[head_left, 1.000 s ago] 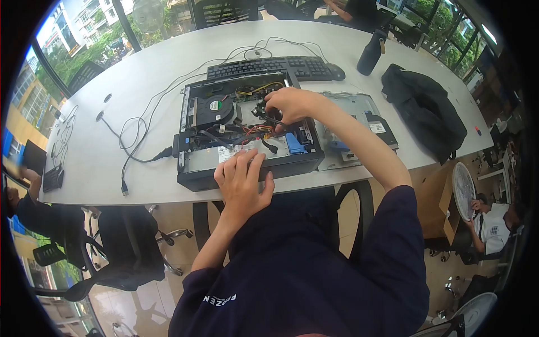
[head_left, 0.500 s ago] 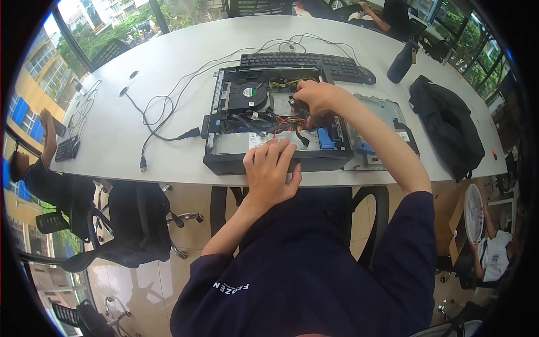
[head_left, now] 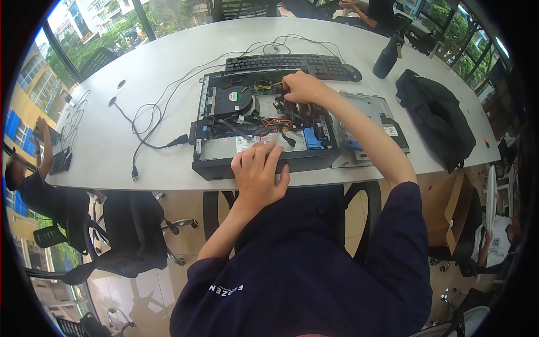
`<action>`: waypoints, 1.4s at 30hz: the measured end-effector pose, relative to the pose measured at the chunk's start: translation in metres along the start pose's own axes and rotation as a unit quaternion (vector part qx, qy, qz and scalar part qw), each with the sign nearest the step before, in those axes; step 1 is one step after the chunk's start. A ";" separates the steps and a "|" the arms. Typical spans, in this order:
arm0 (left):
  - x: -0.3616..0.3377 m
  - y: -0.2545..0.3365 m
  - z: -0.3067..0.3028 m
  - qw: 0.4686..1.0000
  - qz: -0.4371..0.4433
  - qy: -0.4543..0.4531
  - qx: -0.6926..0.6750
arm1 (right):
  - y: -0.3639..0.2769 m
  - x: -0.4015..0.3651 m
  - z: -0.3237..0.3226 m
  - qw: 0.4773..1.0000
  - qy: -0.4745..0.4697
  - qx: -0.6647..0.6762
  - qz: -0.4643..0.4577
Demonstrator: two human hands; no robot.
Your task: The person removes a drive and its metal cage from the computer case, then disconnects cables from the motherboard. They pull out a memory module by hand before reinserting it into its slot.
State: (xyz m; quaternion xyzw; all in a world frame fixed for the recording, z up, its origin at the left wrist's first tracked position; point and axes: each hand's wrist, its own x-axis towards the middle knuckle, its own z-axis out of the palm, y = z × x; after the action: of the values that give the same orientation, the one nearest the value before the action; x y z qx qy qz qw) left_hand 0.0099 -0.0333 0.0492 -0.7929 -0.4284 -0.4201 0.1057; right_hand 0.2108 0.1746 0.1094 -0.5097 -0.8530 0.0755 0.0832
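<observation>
An opened desktop computer case [head_left: 266, 164] lies flat on the table in front of me, its inside facing up. A black blower fan [head_left: 229, 100] sits in its far left part, with bundled cables [head_left: 275, 122] across the middle. Over the near wall of the case rests my left hand [head_left: 259, 174], fingers apart and holding nothing. My right hand [head_left: 303, 88] is at the far right of the case, close to some yellow wires [head_left: 268, 86]. Its fingers are curled together, and what they grip is hidden. A blue plastic latch [head_left: 312, 139] shows at the near right inside.
Behind the case are a black keyboard [head_left: 289, 63] and a mouse [head_left: 352, 72]. The removed side panel [head_left: 368, 109] lies to the right, near a dark bottle [head_left: 387, 57] and a black bag [head_left: 435, 118]. A power cable [head_left: 178, 140] runs left. Other people sit around.
My right hand has risen from the cables and moved toward the far edge of the case. The left hand stays on the near wall. The whole view has shifted slightly.
</observation>
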 end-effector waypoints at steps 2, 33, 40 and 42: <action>0.000 0.000 0.000 1.000 0.002 0.000 0.000 | -0.005 0.003 0.006 0.998 0.019 -0.047 0.038; 0.053 0.088 -0.205 0.780 0.249 0.344 -0.460 | -0.018 -0.086 0.000 0.842 0.189 0.505 0.027; 0.051 0.097 -0.209 0.773 0.383 0.248 -0.440 | -0.021 -0.086 0.007 0.871 0.229 0.435 0.011; 0.053 0.101 -0.206 0.759 0.398 0.274 -0.437 | -0.022 -0.085 0.008 0.871 0.232 0.434 0.004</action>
State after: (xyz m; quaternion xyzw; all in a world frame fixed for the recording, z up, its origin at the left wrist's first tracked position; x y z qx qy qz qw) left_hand -0.0162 -0.1729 0.2372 -0.7033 0.2032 -0.6810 0.0183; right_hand 0.2303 0.0886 0.1009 -0.4283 -0.6887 0.3182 0.4909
